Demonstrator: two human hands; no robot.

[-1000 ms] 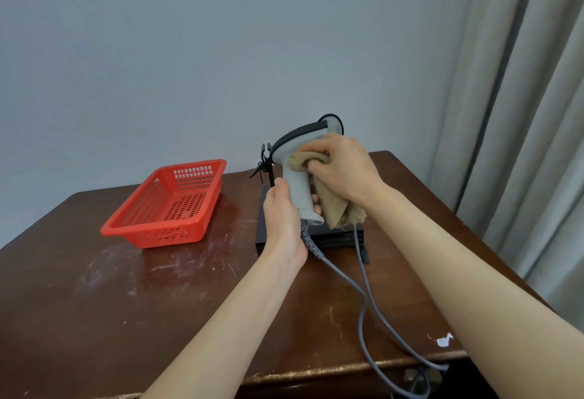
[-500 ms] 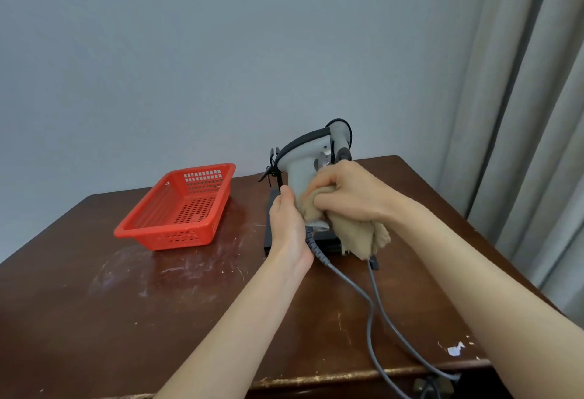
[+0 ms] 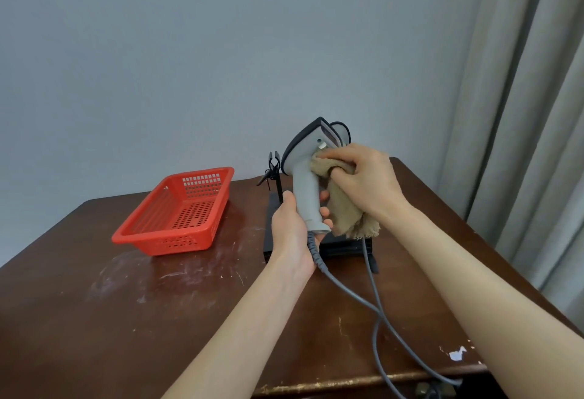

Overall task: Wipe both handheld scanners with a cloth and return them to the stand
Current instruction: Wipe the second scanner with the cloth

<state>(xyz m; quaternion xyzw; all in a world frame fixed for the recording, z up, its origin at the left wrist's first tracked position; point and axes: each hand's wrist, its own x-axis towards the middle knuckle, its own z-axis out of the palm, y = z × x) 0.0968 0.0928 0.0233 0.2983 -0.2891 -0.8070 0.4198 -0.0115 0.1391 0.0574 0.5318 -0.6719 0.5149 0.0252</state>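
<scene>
Table: a dark brown wooden table (image 3: 94, 319) is filling the lower half of the frame, its top showing pale scuffs and a white chip (image 3: 457, 355) near the lower right edge.
Cables: two grey cables (image 3: 376, 310) are crossing on the table at lower centre-right and running off the front edge.
Left hand: the left hand (image 3: 292, 234), just right of centre, is gripping the bottom of the scanner's handle, with the fingers curled round it.
Scanner: the grey scanner (image 3: 303, 171) is standing upright in the air at centre, above the stand, with its head pointing to the right. One coiled cable is hanging from its base.
Cloth: a tan cloth (image 3: 344, 209) is pressing against the right side of the scanner, under the head, with its frayed end hanging down.
Right hand: the right hand (image 3: 366, 183) is clenching the bunched cloth and holding it to the scanner.
Stand: a black stand (image 3: 341, 248) is sitting on the table behind the hands, its thin post rising to the left of the scanner.
Dark loop: a dark curved part (image 3: 343, 128) is showing behind the scanner's head; I cannot tell what it is.
Basket: a red plastic basket (image 3: 177, 243) is sitting left of centre, well apart from the stand.
Wall: a plain grey wall (image 3: 189, 50) is filling the upper frame.
Curtain: a pale curtain (image 3: 521, 114) is hanging down the right side.
</scene>
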